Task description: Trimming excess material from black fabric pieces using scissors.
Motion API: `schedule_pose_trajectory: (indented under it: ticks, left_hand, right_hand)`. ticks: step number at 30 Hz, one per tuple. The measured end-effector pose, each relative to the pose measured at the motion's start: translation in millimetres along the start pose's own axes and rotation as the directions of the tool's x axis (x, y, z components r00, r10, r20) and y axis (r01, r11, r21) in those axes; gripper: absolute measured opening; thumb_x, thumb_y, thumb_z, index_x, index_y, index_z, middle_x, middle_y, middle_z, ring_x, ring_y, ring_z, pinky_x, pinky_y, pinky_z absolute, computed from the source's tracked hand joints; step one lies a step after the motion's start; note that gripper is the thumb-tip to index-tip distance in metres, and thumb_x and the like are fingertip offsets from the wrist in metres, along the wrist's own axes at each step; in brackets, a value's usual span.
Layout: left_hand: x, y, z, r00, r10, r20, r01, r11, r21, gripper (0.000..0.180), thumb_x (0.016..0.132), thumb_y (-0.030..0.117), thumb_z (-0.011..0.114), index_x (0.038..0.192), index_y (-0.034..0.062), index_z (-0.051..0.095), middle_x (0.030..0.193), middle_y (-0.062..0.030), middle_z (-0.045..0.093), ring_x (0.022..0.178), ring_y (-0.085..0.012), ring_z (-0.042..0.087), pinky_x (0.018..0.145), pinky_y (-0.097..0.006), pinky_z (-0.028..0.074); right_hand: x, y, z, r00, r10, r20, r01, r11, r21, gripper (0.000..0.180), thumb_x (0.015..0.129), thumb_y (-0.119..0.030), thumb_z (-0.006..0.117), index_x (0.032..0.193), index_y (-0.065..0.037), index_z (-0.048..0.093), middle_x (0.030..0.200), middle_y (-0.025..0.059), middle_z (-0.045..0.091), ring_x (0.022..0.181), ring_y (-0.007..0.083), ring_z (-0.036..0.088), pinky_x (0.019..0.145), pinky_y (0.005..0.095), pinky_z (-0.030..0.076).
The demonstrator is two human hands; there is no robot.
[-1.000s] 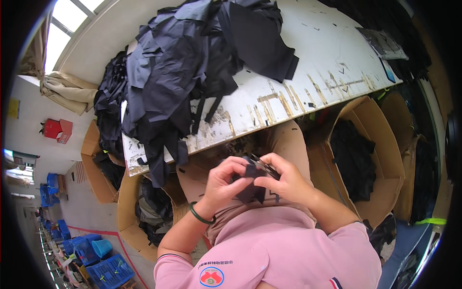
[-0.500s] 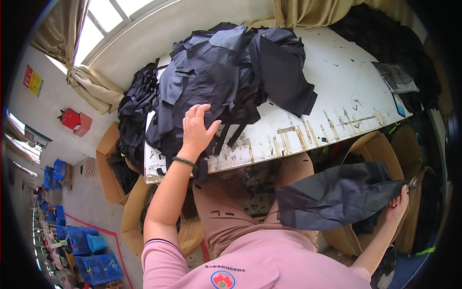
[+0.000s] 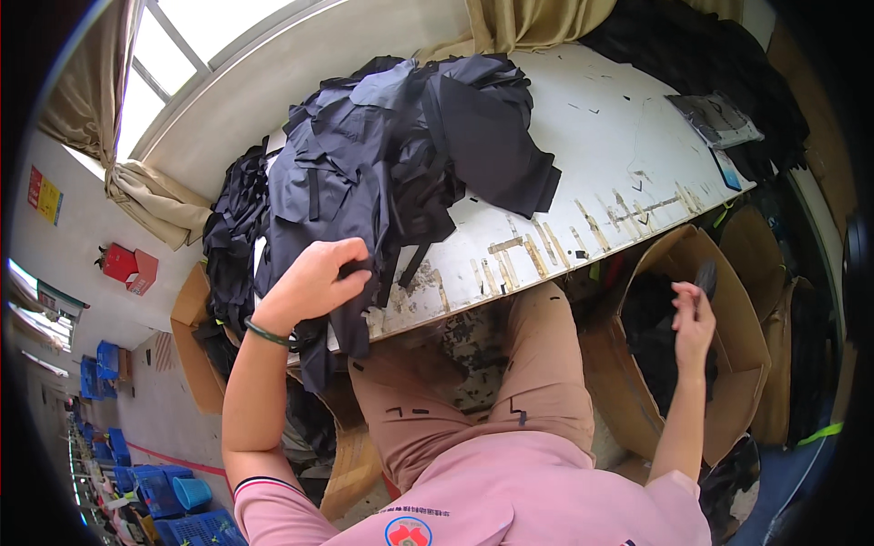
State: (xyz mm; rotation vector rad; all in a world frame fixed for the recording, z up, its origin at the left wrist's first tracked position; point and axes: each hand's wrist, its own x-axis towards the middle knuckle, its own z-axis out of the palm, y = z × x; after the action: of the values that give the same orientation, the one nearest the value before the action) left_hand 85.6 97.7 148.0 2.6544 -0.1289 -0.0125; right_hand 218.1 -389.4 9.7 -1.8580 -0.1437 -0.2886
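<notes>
Left hand (image 3: 309, 282) gripping dark cloth (image 3: 350, 314) off pile (image 3: 391, 155); right hand (image 3: 694, 318) pinching small tool (image 3: 706, 273) over box (image 3: 692, 250). Risk: pile sliding off table (image 3: 601, 146) w/ hard tug.

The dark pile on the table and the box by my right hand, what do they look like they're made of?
The dark pile looks like matte woven cloth: limp folds, raw cut edges and hanging strips; the fibre can't be told. The left hand grips a piece of it. The box beside the right hand looks like plain brown cardboard, dull, with bent flaps. The table has a white, scuffed surface.
</notes>
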Motion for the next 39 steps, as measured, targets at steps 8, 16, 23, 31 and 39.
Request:
schedule_pose_trajectory:
  ticks: [8,16,23,31,39]
  left_hand:
    - [-30.8,91.6,4.0,0.727,0.47,0.5,-0.02,0.743,-0.67,0.014,0.086,0.01,0.062,0.092,-0.0017,0.057,0.071,-0.0104,0.055,0.061,-0.0197,0.05,0.058,-0.031,0.042]
    - [-40.8,61.2,34.6,0.913,0.109,0.392,0.272,0.554,-0.787,0.009,0.088,0.005,0.063,0.095,-0.0008,0.061,0.082,0.0014,0.06,0.077,-0.0029,0.052,0.067,-0.02,0.042]
    - [-61.5,-3.7,109.2,0.855,-0.434,-0.285,-0.118,0.373,-0.92,0.032,0.1,0.031,0.047,0.113,0.0026,0.054,0.1,-0.0057,0.062,0.088,-0.0113,0.058,0.082,-0.026,0.044]
    - [-102.8,23.5,171.8,0.909,-0.406,-0.092,-0.067,0.075,-0.995,0.069,0.082,0.03,0.073,0.135,0.0012,0.039,0.123,-0.006,0.056,0.114,-0.0169,0.051,0.1,-0.033,0.037]
    - [-120.2,-4.5,128.9,0.67,-0.666,-0.329,-0.137,0.324,-0.936,0.038,0.089,0.002,0.059,0.125,0.0025,0.047,0.099,-0.0059,0.064,0.089,-0.0093,0.058,0.082,-0.022,0.043]
  right_hand:
    - [-52.4,-160.7,157.0,0.331,-0.66,0.674,0.116,0.737,0.666,0.044,0.074,-0.014,0.079,0.113,-0.001,0.063,0.111,0.0125,0.065,0.085,0.0181,0.064,0.062,0.0272,0.048]
    - [-98.3,-128.3,160.2,0.326,-0.571,0.753,-0.278,0.703,0.654,0.017,0.083,-0.011,0.073,0.089,0.0,0.062,0.08,0.0036,0.057,0.071,0.0098,0.051,0.062,0.0234,0.04]
    - [-95.2,-98.7,154.6,0.533,0.157,0.832,-0.798,0.421,0.432,0.015,0.086,-0.008,0.071,0.079,-0.012,0.057,0.062,-0.0097,0.044,0.047,-0.001,0.033,0.041,0.0185,0.022]
    - [-107.1,-96.6,178.2,0.59,0.187,0.785,-0.673,0.65,0.351,0.015,0.082,-0.009,0.074,0.081,-0.008,0.06,0.066,-0.0077,0.047,0.053,0.0011,0.036,0.046,0.0187,0.029]
    - [-98.3,-104.8,181.5,0.698,-0.19,0.69,-0.18,0.886,0.426,0.015,0.078,-0.004,0.075,0.082,-0.002,0.06,0.073,-0.0036,0.049,0.059,0.0033,0.036,0.054,0.0203,0.031]
